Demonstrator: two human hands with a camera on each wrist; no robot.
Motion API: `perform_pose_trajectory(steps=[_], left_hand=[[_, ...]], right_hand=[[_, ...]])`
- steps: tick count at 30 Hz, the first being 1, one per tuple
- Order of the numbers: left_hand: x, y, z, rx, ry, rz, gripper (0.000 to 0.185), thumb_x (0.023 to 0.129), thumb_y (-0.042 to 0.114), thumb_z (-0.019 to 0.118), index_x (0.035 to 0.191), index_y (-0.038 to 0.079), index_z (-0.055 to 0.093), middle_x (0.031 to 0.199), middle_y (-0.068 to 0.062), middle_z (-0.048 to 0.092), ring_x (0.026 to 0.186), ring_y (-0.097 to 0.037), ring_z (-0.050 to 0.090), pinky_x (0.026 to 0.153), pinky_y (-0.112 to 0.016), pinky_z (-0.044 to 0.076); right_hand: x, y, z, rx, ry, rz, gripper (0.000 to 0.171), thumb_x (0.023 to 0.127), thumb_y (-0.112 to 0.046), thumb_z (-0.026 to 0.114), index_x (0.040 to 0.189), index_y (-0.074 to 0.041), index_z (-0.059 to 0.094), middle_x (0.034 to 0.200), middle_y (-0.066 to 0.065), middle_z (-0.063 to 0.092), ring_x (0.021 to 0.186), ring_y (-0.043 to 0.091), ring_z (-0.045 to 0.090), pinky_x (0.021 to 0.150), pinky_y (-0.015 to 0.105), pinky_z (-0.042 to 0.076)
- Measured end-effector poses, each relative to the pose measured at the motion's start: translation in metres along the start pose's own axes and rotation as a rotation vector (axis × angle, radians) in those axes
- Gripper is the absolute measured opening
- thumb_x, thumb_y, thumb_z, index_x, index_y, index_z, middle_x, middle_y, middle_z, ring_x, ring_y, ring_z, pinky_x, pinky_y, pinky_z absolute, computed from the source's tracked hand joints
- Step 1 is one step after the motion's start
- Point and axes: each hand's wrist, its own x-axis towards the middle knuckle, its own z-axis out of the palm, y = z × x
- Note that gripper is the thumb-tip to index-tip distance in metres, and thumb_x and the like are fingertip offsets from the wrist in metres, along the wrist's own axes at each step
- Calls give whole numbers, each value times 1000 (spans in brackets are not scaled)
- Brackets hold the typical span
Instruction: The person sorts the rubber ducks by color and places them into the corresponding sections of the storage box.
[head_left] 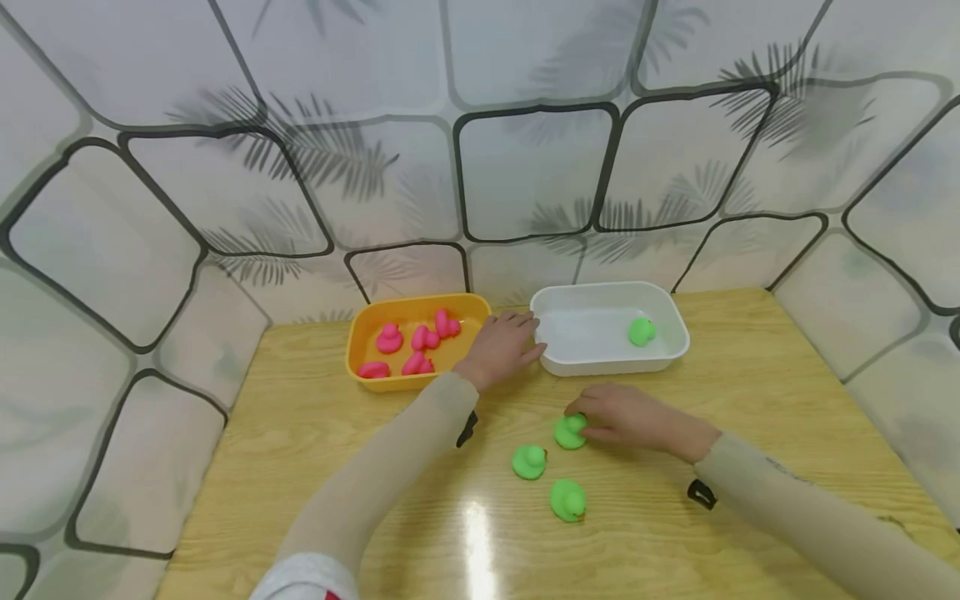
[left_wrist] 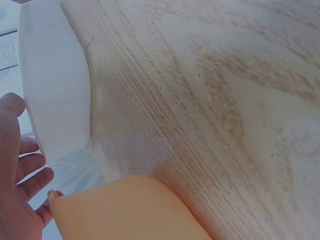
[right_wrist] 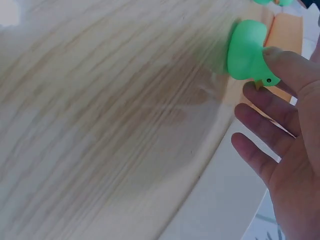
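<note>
My right hand [head_left: 630,417] pinches a green rubber duck [right_wrist: 246,50] at its head, thumb on one side and index finger on the other. That duck stands on the table, and the other fingers are spread apart. At the left end of the white tub [head_left: 600,367], my left hand [head_left: 501,346] touches the rim with loosely spread fingers and thumb. Its little finger is close to the orange tub [left_wrist: 130,210]. Two more green ducks, one nearer the middle [head_left: 529,462] and one closer to me [head_left: 568,501], sit on the table. Another green duck [head_left: 642,332] lies inside the white tub.
Several pink rubber ducks [head_left: 389,338] lie in the orange tub, left of the white one. Both tubs stand at the back of the wooden table [head_left: 315,467], against a patterned wall [head_left: 532,175]. Similar walls rise on the left and right sides.
</note>
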Motion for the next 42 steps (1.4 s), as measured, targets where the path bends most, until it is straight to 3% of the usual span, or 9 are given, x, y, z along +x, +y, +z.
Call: perform_pose_trajectory(steps=[10, 22, 30, 38, 42], left_hand=[[0, 0, 0, -1, -10, -12, 57, 110, 48, 47, 154, 12, 51, 163, -6, 44, 147, -27, 42, 121, -49, 35], [-2, 0, -2, -12, -19, -11, 58, 110, 49, 46, 155, 12, 50, 163, -6, 43, 148, -28, 41, 122, -48, 33], [-2, 1, -3, -13, -23, -2, 59, 110, 49, 46, 155, 12, 50, 163, -6, 43, 148, -27, 42, 121, -48, 34], [-1, 1, -1, -10, -22, 2, 58, 110, 49, 46, 155, 12, 50, 163, -6, 43, 147, -28, 42, 121, -49, 34], [-1, 1, -1, -10, -22, -1, 59, 110, 49, 47, 155, 11, 50, 163, -6, 43, 148, -28, 42, 121, -49, 34]], right_hand=[[-9, 8, -26, 12, -54, 79, 23, 94, -16, 77, 116, -9, 73, 106, -2, 72, 95, 15, 67, 84, 36, 58], [-3, 12, -64, -108, 30, 59, 23, 90, -16, 82, 110, -9, 74, 98, -3, 72, 87, 19, 68, 76, 36, 57], [-4, 20, -82, -119, 41, 122, 26, 89, -15, 83, 112, -8, 74, 101, -1, 73, 90, 21, 69, 79, 39, 56], [-4, 37, -98, -158, 77, 129, 24, 89, -14, 83, 111, -8, 74, 99, -1, 72, 88, 19, 67, 75, 40, 55], [-4, 45, -113, -166, 58, 188, 27, 90, -13, 82, 114, -5, 74, 103, 5, 73, 89, 24, 68, 75, 42, 56]])
